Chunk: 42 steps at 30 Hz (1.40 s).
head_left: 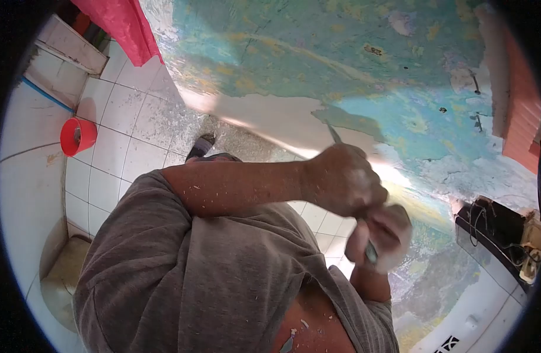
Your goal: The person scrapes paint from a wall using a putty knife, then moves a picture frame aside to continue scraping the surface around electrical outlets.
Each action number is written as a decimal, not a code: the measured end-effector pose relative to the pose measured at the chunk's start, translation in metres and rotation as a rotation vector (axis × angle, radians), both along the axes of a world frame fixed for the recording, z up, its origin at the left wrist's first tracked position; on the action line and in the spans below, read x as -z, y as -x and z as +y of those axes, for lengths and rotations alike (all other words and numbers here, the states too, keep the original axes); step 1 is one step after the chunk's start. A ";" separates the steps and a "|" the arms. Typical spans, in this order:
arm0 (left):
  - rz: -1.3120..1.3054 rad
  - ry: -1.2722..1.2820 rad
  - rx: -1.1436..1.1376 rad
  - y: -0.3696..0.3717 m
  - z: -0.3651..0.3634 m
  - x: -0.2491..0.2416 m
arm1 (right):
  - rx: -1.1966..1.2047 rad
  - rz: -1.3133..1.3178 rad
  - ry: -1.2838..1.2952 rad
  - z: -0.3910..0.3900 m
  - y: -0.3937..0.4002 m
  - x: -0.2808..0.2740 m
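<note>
My left hand (346, 179) reaches across from the left, its fingers wrapped round a thin tool. The narrow grey blade (335, 135) of this tool sticks out above the knuckles towards the wall (364, 76), whose green-blue paint is patchy, with a bare pale strip low down. Just below, my right hand (383, 235) is closed round the lower part of the same tool, and a pale rounded end (371, 253) shows beside its fingers. Both hands touch or nearly touch. Small pale flakes lie on my left forearm and grey shirt.
A red bucket (78, 136) stands on the white tiled floor (114, 150) at the left. Pink cloth (126, 29) hangs at the top left. A foot in a dark sandal (203, 145) is near the wall's base. At the right sits a black box (499, 226) with loose wires.
</note>
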<state>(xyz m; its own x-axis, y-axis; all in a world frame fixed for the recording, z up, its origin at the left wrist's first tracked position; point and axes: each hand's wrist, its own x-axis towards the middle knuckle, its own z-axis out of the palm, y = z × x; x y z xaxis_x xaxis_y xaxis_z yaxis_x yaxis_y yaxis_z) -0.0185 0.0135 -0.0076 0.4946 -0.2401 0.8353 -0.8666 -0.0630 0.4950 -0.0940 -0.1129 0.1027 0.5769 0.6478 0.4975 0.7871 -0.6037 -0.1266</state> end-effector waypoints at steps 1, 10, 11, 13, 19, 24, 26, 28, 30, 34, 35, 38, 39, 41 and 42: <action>-0.077 -0.034 -0.028 0.000 0.002 -0.005 | -0.019 0.008 0.010 0.002 0.005 -0.010; -0.029 -0.044 0.057 -0.009 -0.005 -0.017 | -0.001 0.002 -0.075 -0.010 -0.008 -0.003; -0.023 -0.071 0.057 -0.002 0.000 -0.029 | -0.020 0.014 -0.142 -0.008 -0.002 -0.007; -0.022 -0.129 0.067 -0.007 0.007 -0.020 | -0.026 -0.009 -0.296 0.000 -0.003 0.009; 0.073 -0.181 -0.036 -0.019 -0.001 0.064 | -0.001 0.115 -0.074 -0.007 -0.037 0.070; -0.024 -0.055 0.070 0.007 0.009 -0.019 | 0.051 0.037 -0.025 0.006 0.010 -0.007; 0.008 0.017 0.106 -0.022 0.000 0.025 | 0.172 0.040 0.159 -0.004 -0.016 0.029; 0.112 -0.203 0.014 -0.031 -0.001 0.061 | 0.176 0.079 0.215 -0.012 -0.035 0.064; 0.084 -0.219 -0.020 -0.026 0.004 0.055 | 0.000 0.076 -0.016 -0.008 -0.041 0.078; -0.013 -0.040 0.004 -0.006 0.012 -0.004 | 0.024 -0.012 0.038 0.005 -0.012 0.010; -0.062 -0.011 0.017 -0.001 0.013 -0.014 | -0.018 -0.008 -0.016 0.008 -0.005 -0.002; -0.044 -0.047 -0.008 -0.028 0.007 0.026 | -0.005 -0.005 0.012 -0.001 -0.038 0.043; -0.004 -0.096 -0.036 -0.032 0.000 0.051 | 0.029 0.009 0.084 -0.009 -0.047 0.064; 0.247 -0.285 0.012 -0.031 -0.001 0.069 | -0.015 0.142 0.082 -0.015 -0.053 0.083; 0.187 -0.251 -0.003 -0.027 -0.001 0.066 | -0.041 0.124 -0.022 -0.014 -0.046 0.084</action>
<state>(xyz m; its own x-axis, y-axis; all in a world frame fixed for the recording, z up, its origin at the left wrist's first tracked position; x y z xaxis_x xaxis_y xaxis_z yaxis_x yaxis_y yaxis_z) 0.0085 0.0122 -0.0740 0.6350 -0.4255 0.6448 -0.7617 -0.2059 0.6143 -0.0476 -0.1272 0.0187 0.6079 0.6621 0.4384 0.7887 -0.5673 -0.2369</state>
